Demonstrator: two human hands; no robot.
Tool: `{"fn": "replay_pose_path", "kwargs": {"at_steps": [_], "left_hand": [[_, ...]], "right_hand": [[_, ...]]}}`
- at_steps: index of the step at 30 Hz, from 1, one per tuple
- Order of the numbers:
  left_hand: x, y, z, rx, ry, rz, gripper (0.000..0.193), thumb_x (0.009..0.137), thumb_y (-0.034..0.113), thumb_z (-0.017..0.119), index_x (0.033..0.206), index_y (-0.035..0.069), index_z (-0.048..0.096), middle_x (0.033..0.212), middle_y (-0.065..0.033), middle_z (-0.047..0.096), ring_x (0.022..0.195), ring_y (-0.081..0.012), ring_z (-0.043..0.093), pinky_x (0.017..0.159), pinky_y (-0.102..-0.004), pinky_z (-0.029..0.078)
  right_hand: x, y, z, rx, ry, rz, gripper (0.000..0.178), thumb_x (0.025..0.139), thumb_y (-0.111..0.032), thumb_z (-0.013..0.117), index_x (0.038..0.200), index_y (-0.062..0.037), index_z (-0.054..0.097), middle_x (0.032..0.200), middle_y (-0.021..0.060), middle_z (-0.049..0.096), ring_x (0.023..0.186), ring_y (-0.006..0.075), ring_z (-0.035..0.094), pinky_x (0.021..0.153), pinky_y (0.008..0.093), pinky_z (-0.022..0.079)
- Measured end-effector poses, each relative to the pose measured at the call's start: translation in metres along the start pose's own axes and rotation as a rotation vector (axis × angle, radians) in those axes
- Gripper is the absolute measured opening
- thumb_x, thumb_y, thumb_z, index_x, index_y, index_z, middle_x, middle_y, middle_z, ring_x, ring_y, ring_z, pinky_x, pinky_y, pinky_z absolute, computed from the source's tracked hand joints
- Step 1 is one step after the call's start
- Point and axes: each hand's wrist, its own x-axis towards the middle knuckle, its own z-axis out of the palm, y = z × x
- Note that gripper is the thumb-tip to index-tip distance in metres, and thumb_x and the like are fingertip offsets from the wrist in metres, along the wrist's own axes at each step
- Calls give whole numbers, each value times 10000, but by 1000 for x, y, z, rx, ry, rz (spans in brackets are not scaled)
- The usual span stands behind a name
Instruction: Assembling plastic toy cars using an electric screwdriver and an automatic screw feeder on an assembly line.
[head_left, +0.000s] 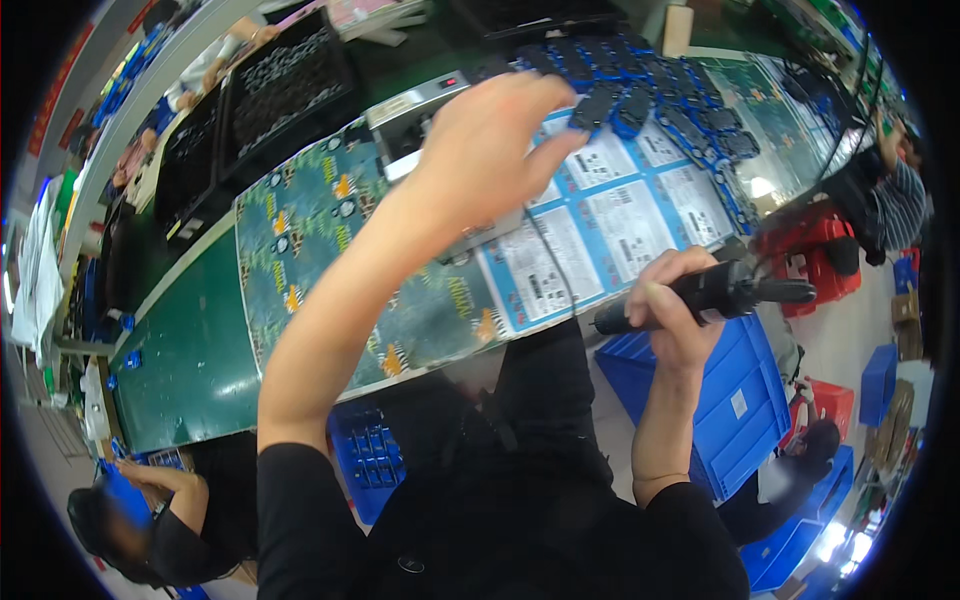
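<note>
My left hand (pixel 495 135) stretches over the far part of the bench, slightly blurred, its thumb and fingers apart. Just beyond its fingertips lies a black-and-blue plastic housing (pixel 596 107), one of several crowded together at the back. I see no contact between them. Under that hand stands a grey metal fixture (pixel 403 125), partly hidden by the wrist. My right hand (pixel 678 305) is wrapped round a black electric screwdriver (pixel 715 293), held at the bench's near edge with its tip pointing left. A thin dark cable (pixel 553 255) runs across the printed sheets.
A patterned mat (pixel 330 240) and blue-bordered paper sheets (pixel 640 230) cover the bench (pixel 180 385). Black trays (pixel 290 95) of small parts stand at the far left. A blue crate (pixel 735 400) sits below on the right. Other people (pixel 165 520) work at both sides.
</note>
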Motion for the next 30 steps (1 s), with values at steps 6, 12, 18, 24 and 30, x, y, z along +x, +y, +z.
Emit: {"fn": "replay_pose_path", "kwargs": {"at_steps": [6,12,18,24,30], "left_hand": [[93,-69,154,206,-374,-537,470,838,441,690,968,-10,713,1004,-235,697,982,-397,671,865,-470,535],[95,-53,188,320,-489,-763,477,832,466,710,1067,50,726,1105,-175,704,1058,-334,670,882,-421,531],[87,-63,194,-21,-410,-969,668,645,444,837,1097,-23,684,1128,-176,698,1047,-321,675,890,-401,528],[77,-62,157,-315,-74,-896,720,643,301,865,1202,-35,559,1090,-176,676,939,-280,689,809,-371,549],[-19,3,-28,-1185,283,-705,405,834,83,716,1170,-38,527,997,-126,649,831,-213,667,725,-380,587]], "right_hand": [[21,5,-26,-250,198,-113,190,761,28,770,839,-15,602,718,34,627,579,62,547,557,216,445],[39,10,-40,-411,204,-77,208,748,-46,829,784,-12,627,687,4,621,611,49,556,582,201,452],[47,17,-45,-391,164,-132,168,778,-32,804,819,14,647,687,0,620,606,45,551,566,186,426],[53,24,-36,-293,228,54,176,771,-44,789,862,-9,642,715,-4,605,593,71,560,553,215,430],[66,12,-13,-220,141,46,149,795,-51,771,822,-8,631,637,15,596,509,81,542,504,218,426]]}}
